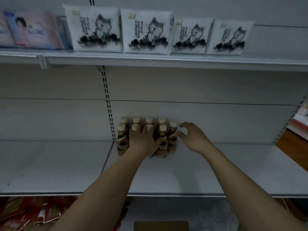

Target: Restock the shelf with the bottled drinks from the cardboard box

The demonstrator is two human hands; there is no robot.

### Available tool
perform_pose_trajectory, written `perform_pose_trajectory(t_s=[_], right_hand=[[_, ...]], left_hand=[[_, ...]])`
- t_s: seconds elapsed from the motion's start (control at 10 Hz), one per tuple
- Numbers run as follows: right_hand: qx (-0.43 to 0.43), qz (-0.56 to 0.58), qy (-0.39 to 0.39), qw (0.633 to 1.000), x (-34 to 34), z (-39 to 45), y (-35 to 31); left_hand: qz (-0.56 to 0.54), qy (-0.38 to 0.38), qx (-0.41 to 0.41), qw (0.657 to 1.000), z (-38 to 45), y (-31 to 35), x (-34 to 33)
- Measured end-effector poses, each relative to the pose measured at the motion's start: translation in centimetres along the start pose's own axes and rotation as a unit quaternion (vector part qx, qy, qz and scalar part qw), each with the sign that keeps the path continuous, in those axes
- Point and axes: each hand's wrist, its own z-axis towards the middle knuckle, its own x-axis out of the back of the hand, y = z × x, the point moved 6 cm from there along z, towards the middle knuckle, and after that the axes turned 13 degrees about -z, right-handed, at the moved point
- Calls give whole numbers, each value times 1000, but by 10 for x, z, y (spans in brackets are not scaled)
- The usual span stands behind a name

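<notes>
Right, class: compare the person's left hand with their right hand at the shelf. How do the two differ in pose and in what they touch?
1. The left hand lies over the front bottles, fingers spread on their caps; the right hand hangs beside the group, at the end bottle.
2. The left hand's fingers are straight; the right hand's are loosely curled and hold nothing.

Both reach over the same shelf towards the bottles.
</notes>
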Motion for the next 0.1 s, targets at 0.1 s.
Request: perform_pose_trajectory(t_s=[0.1], right_hand=[[18, 109, 119, 987, 43, -31, -22]], left_hand=[[-14, 3, 6, 1000, -10, 1, 1]])
